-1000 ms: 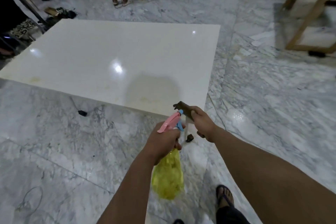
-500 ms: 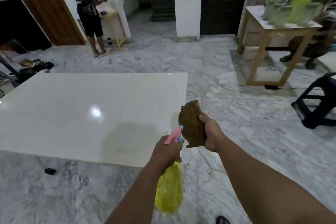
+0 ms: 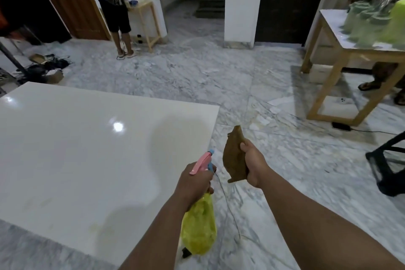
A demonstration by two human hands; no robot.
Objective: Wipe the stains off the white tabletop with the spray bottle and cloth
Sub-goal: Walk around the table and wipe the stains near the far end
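The white tabletop [image 3: 76, 149] fills the left half of the head view, with faint yellowish stains near its front edge. My left hand [image 3: 194, 182] grips the neck of a spray bottle [image 3: 199, 226] with a yellow body and pink trigger, held just off the table's front right corner, nozzle pointing toward the tabletop. My right hand [image 3: 254, 162] holds a brown cloth [image 3: 233, 155] upright over the marble floor, right of the table.
A wooden table [image 3: 341, 50] with green containers stands at the right, a black stool [image 3: 388, 164] below it. A person [image 3: 114, 2] stands at a small table at the back. Clutter [image 3: 43, 68] lies beyond the table's far left. A thin cable [image 3: 230, 204] runs on the floor.
The view has tilted up, showing more of the room. Both hands have risen and moved closer to the table's right corner; the cloth now stands upright in my right hand.
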